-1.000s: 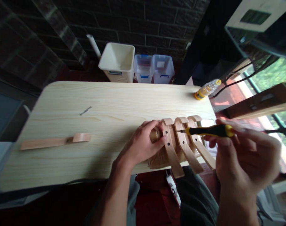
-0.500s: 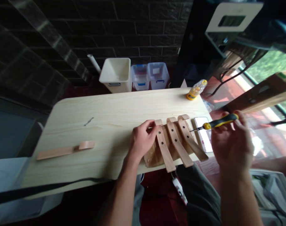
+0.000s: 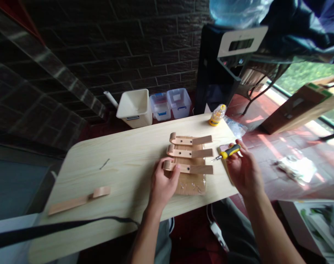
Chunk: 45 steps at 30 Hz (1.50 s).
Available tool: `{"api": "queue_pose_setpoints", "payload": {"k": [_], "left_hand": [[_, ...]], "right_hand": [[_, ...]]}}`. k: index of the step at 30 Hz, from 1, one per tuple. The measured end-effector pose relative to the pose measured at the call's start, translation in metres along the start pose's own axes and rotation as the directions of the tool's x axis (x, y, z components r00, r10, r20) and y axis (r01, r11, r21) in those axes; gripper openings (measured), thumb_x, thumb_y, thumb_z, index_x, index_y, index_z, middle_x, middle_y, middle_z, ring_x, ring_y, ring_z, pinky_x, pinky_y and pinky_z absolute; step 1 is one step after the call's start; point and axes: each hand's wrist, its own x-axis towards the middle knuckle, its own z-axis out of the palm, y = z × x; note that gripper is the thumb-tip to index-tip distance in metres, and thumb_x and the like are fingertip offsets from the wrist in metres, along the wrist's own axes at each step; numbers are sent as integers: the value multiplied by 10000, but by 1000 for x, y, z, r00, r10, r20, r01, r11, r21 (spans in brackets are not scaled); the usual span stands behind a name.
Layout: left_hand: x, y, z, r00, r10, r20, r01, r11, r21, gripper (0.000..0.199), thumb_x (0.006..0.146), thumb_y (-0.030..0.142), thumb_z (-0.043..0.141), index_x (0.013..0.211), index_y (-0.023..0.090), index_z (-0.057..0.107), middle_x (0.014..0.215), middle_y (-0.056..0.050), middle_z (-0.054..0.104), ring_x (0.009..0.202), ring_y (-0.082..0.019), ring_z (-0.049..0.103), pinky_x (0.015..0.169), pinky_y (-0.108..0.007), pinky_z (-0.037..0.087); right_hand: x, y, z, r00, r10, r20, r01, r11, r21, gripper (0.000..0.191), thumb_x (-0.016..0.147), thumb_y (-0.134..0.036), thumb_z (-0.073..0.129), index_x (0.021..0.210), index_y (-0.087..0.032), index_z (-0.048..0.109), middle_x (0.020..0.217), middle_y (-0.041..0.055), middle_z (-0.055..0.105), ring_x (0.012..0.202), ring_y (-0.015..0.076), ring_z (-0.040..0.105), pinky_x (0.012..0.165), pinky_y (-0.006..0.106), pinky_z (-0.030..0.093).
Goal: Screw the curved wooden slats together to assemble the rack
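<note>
Three wooden hooks lie side by side across a wooden board (image 3: 180,160), curled ends left and straight ends right. Dark screw holes or screw heads show along them. My left hand (image 3: 164,180) pinches the nearest hook (image 3: 196,169) by its curled end, thumb on top. The middle hook (image 3: 201,153) and the far hook (image 3: 201,140) lie beyond it. On the board's near part is a clear plastic bag with small screws (image 3: 193,186). My right hand (image 3: 245,170) holds a yellow and black screwdriver (image 3: 229,151), its tip pointing left, just right of the hooks.
A fourth hook (image 3: 70,204) and a small dark metal piece (image 3: 104,164) lie on the left of the table (image 3: 123,157). A clear yellow-capped bottle (image 3: 218,115) stands at the far right corner. A phone (image 3: 224,148) lies beneath the screwdriver. Bins (image 3: 134,110) stand behind the table.
The board with its hooks has turned counterclockwise, so the curled ends face left instead of away from me. The screwdriver stays in my right hand. My view has shifted too.
</note>
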Motion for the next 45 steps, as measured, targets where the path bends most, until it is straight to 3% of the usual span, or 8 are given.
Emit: {"api": "queue_pose_setpoints", "payload": {"k": [7, 16, 21, 25, 28, 33, 37, 45], "left_hand": [[1, 2, 13, 997, -83, 4, 82, 983, -162, 229, 1044, 441, 565, 1074, 219, 617, 962, -64, 716, 925, -235, 713, 904, -354, 580], [-4, -11, -14, 957, -221, -188, 212, 975, -64, 298, 1023, 494, 564, 1118, 228, 661, 1086, -129, 776, 1080, -317, 751, 985, -438, 579], [-15, -19, -25, 970, -176, -165, 147, 974, -174, 416, 975, 617, 639, 1080, 215, 632, 1087, -116, 749, 1080, -287, 746, 1012, -401, 584], [-21, -22, -25, 967, -203, -151, 180, 971, -155, 421, 1026, 607, 551, 1142, 212, 639, 1101, -133, 747, 1095, -300, 743, 1044, -444, 569], [-26, -24, -26, 969, -212, -128, 192, 969, -157, 391, 1042, 578, 519, 1142, 220, 639, 1124, -147, 748, 1121, -304, 742, 1075, -452, 555], [-42, -26, -36, 966, -237, -99, 217, 959, -185, 361, 1040, 534, 517, 1180, 223, 636, 1206, -165, 741, 1266, -333, 699, 1136, -476, 522], [-54, -28, -51, 969, -247, -18, 236, 942, -238, 350, 1011, 513, 599, 1191, 218, 651, 1166, -163, 773, 1187, -359, 741, 1090, -505, 547], [-59, -34, -64, 975, -198, 97, 220, 878, -425, 537, 903, 383, 788, 1360, 203, 571, 1402, -200, 722, 1279, -296, 731, 1126, -444, 550]], "right_hand": [[6, 13, 7, 999, 35, 0, -35, 997, 63, 286, 798, -243, 858, 1048, -241, 719, 980, -31, 720, 720, 65, 625, 638, 163, 552], [9, 41, 24, 977, 186, 104, -199, 972, 128, 283, 745, -225, 831, 973, -265, 667, 902, -39, 688, 811, 118, 687, 735, 229, 626], [9, 58, 33, 948, 251, 194, -281, 948, 150, 190, 781, -188, 819, 878, -242, 665, 871, -25, 671, 841, 149, 690, 760, 285, 640], [12, 74, 36, 940, 267, 211, -299, 945, 134, 270, 1040, -381, 724, 1219, -179, 704, 1194, 69, 735, 988, 201, 733, 853, 390, 651], [15, 77, 37, 946, 261, 194, -283, 954, 100, 343, 1065, -410, 690, 1355, -227, 682, 1400, 110, 692, 1154, 247, 719, 972, 462, 642], [8, 59, 30, 964, 202, 175, -211, 977, 33, 403, 1048, -404, 718, 1388, -196, 659, 1398, 111, 688, 1172, 267, 721, 981, 490, 638], [-24, 44, 13, 964, 190, 186, -182, 981, -63, 398, 1044, -401, 723, 1379, -195, 664, 1396, 110, 690, 1181, 270, 720, 985, 492, 638], [-63, 61, -22, 949, 121, 293, 35, 878, -477, 421, 1037, -409, 734, 1391, -195, 658, 1407, 112, 684, 1191, 275, 718, 994, 500, 633]]}}
